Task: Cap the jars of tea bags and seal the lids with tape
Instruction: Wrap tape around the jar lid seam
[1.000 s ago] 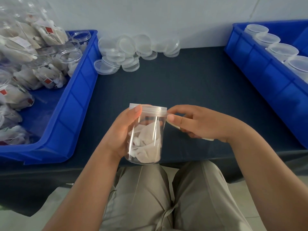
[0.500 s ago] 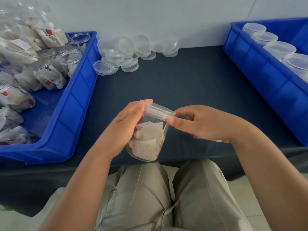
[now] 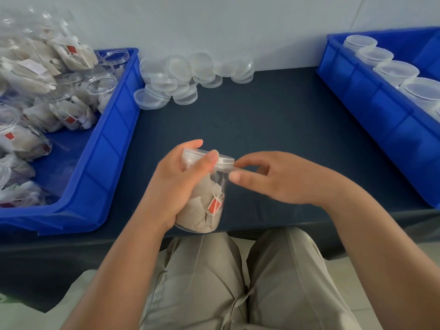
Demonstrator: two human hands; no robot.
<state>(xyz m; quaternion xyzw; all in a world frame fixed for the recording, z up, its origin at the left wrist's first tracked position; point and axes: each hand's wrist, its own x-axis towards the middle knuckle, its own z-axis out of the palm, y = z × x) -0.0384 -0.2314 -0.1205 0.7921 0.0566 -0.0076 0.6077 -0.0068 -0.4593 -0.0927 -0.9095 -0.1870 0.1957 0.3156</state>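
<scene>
A clear jar (image 3: pixel 207 206) of tea bags with a red tag leans to the right over the table's front edge. My left hand (image 3: pixel 176 186) grips it around the body, with the thumb up on the clear lid (image 3: pixel 225 160). That lid sits on the jar's mouth. My right hand (image 3: pixel 273 179) is at the jar's right, its index finger and thumb stretched out, their tips touching the lid's rim. A thin clear strip, perhaps tape, seems to lie at the rim there. No tape roll shows.
A blue bin (image 3: pixel 104 148) at the left holds uncapped jars of tea bags (image 3: pixel 71 115). Loose clear lids (image 3: pixel 181 77) lie heaped at the back by the wall. A blue bin (image 3: pixel 371 108) at the right holds capped jars (image 3: pixel 395 71). Dark table cloth (image 3: pixel 262 120) spans between them.
My left hand has turned and tilted the jar, so the red tag now faces me. My right hand's fingers have stretched out from a pinch to touch the lid's rim.
</scene>
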